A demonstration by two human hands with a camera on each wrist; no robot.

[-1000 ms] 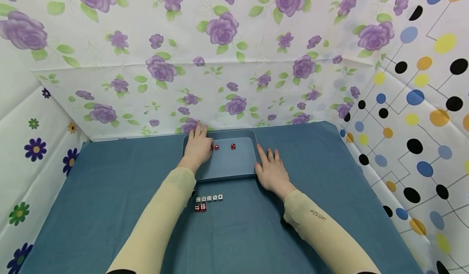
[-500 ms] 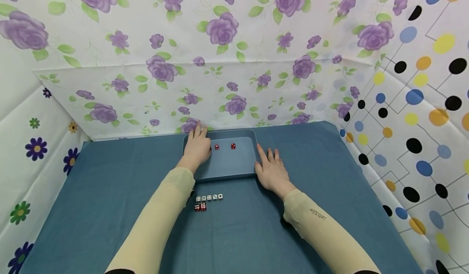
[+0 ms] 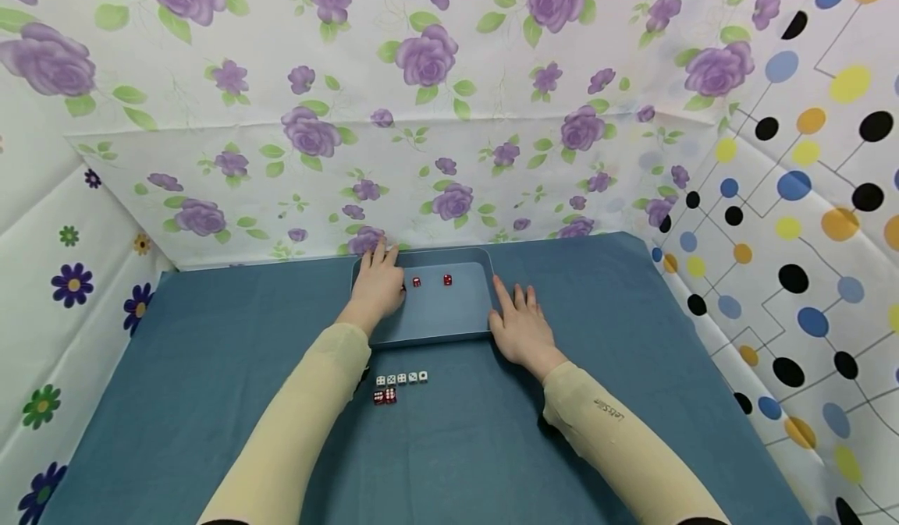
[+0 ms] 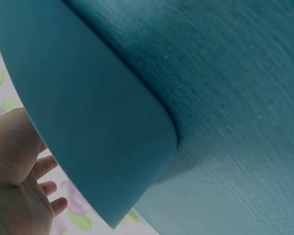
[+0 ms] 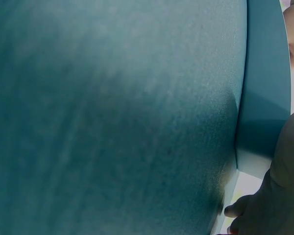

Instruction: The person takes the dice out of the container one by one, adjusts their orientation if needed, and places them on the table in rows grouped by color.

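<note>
A shallow blue-grey tray (image 3: 442, 314) lies near the far edge of the cloth. Over its left side reaches my left hand (image 3: 378, 287), fingers stretched towards the far left corner. Along the right rim lies my right hand (image 3: 525, 331), its fingers extended and the thumb by the rim. Two red dice (image 3: 447, 280) show in the tray; a bit of another red thing peeks out beside the left hand. In the left wrist view the tray wall (image 4: 98, 117) partly covers the hand. The right wrist view shows the tray wall (image 5: 264, 83) beside the right hand.
In front of the tray a row of several white dice (image 3: 402, 379) sits on the blue cloth (image 3: 477, 447), with two red dice (image 3: 385, 396) just nearer. A flowered sheet (image 3: 449, 158) hangs behind the far edge; patterned sheets stand at both sides.
My left hand has shifted very slightly, its thumb side now covering a little more of the red thing beside it. The right hand, the tray and the dice stay in place.
</note>
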